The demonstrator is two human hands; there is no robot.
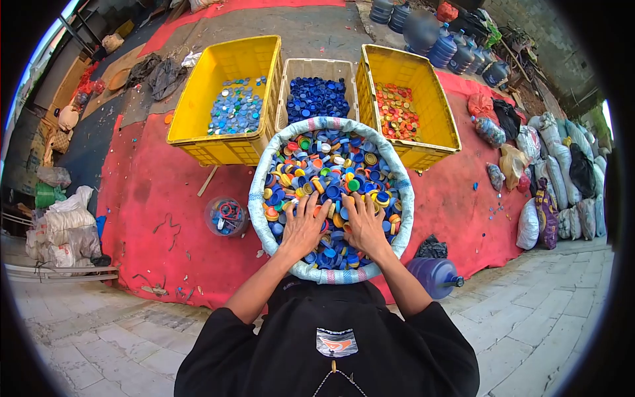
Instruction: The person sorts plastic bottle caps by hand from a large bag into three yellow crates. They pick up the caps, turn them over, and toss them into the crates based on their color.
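Observation:
Both hands rest on a heap of mixed bottle caps (311, 162) filling a round sack with a thick rolled pale-blue rim (256, 192). My left hand (302, 228) lies on the left of the pile with its fingers spread. Close beside it, my right hand (364, 227) also has its fingers apart; its fingertips touch the caps, and some are partly sunk among them. Neither hand visibly grips a cap. The caps are blue, yellow, orange, red, green and white.
Beyond the sack stand a yellow crate (188, 109) of light-blue caps, a white crate (289, 73) of dark-blue caps and a yellow crate (440, 109) of red-orange caps. A small clear tub (226, 216) sits left; a large water bottle (433, 276) lies right. Stuffed sacks (555, 152) line the right.

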